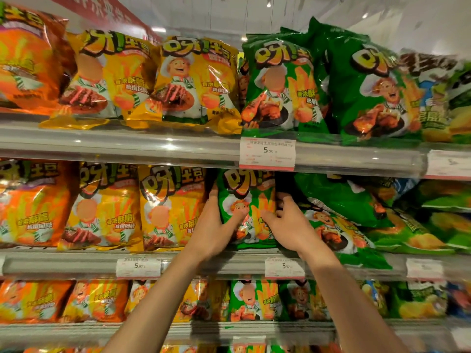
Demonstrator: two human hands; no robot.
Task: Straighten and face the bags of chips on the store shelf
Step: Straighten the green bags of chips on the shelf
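Three shelves (178,263) packed with yellow, orange and green bags. On the middle one, a green bag (244,200) upright between yellow bag (170,207) and a slumped green one (339,225). Left hand (216,230) and right hand (290,225) gripping its two sides, thumbs across the front.

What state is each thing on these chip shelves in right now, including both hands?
Left hand: grips the left edge of the green bag.
Right hand: grips its right edge.
Green bag: upright, facing front, middle shelf.
Slumped green bag: tilted, leaning sideways.
Yellow bags: upright, faced.
Price tag: hanging on the upper shelf rail.
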